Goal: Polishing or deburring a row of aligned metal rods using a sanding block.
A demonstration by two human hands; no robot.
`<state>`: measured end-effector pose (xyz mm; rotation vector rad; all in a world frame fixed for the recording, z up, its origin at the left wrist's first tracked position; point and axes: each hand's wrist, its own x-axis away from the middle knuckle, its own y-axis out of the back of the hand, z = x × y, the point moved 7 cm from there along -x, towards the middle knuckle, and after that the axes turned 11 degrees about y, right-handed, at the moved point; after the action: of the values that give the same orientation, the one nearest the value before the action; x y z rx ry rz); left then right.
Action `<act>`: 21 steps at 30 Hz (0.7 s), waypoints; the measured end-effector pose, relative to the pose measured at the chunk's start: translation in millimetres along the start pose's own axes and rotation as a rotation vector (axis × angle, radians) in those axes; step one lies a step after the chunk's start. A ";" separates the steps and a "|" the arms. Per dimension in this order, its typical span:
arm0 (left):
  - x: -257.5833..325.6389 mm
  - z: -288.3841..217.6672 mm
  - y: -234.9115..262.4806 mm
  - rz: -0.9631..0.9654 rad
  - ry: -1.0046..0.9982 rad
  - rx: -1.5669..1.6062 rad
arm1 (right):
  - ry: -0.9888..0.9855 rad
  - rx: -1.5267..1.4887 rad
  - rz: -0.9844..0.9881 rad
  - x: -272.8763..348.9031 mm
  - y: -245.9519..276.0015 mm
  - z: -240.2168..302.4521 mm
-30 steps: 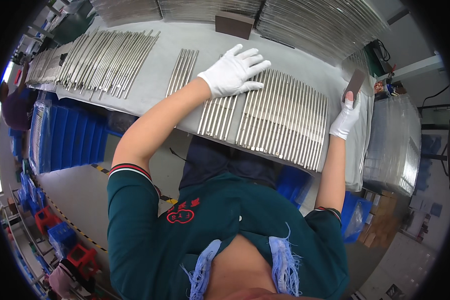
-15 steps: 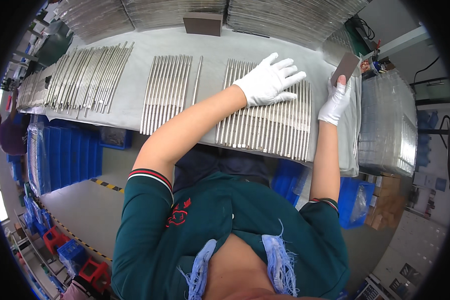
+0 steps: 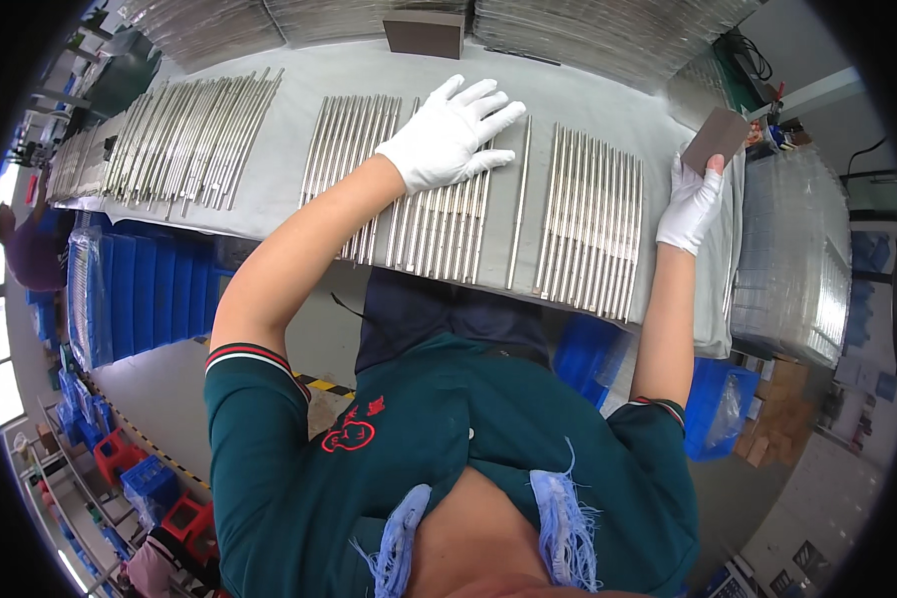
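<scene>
Grey cloth covers the workbench [image 3: 588,80] where I sort metal rods. My left hand [image 3: 448,135] lies flat, fingers spread, on one batch of rods [image 3: 409,214]; a second batch [image 3: 590,224] sits separated nearer my right hand [image 3: 690,204], which pinches a brown block [image 3: 716,140]. I judge the sorting partway done. Whether the far-left rods [image 3: 184,135] are finished is unclear.

White cotton gloves on left grip [image 3: 448,135] and right grip [image 3: 690,204], dark green short-sleeved shirt, striped cuffs, red emblem
</scene>
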<state>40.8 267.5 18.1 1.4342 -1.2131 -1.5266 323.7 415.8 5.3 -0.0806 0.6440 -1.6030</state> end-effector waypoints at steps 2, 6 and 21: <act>-5.5 -9.2 -0.5 -0.006 -0.001 0.024 | 0.004 0.012 0.019 1.1 -1.0 -0.8; -28.1 -46.0 -11.2 -0.006 -0.020 0.096 | 0.048 0.131 0.042 4.2 -1.1 -0.3; -23.5 -39.3 -5.3 -0.073 -0.011 0.086 | -0.033 -0.054 -0.092 -2.9 4.7 -3.4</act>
<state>83.3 284.7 22.8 1.5429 -1.2588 -1.5491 326.9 419.7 1.2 -0.1783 0.6668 -1.6689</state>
